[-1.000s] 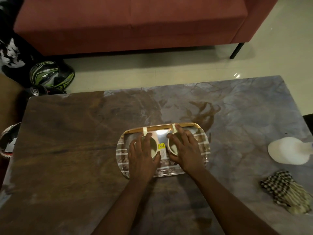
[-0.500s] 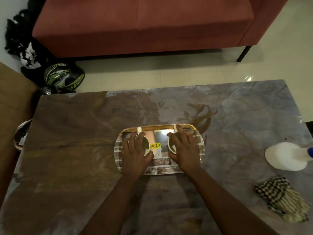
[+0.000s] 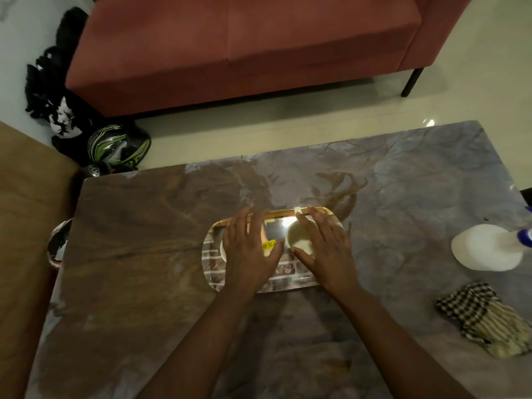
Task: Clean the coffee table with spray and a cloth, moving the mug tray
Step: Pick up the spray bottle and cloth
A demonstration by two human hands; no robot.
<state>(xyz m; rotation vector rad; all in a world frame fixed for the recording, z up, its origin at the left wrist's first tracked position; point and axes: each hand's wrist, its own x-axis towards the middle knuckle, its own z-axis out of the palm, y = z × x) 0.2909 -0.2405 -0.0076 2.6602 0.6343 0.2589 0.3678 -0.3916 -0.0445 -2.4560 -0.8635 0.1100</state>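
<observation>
A patterned mug tray (image 3: 211,256) with a gold far rim sits in the middle of the marble coffee table (image 3: 138,226). Two cream mugs stand on it. The right mug (image 3: 298,239) shows between my thumb and forefinger. The left mug (image 3: 222,250) is almost hidden under my palm. My left hand (image 3: 247,249) hovers over it with its fingers spread flat, reaching past the far rim. My right hand (image 3: 325,249) lies open beside the right mug, thumb along its near side. A white spray bottle (image 3: 486,246) lies at the table's right edge, and a checked cloth (image 3: 483,315) lies nearer me.
A red sofa (image 3: 244,47) stands beyond the table across a strip of pale floor. A green-and-black helmet (image 3: 118,145) and dark bags lie on the floor at the far left. A wooden surface (image 3: 23,211) borders the table's left side.
Both hands have loosened from the mugs: the fingers are stretched out, the left hand reaches farther forward, and the right hand has slid right, uncovering its mug. The view has shifted left.
</observation>
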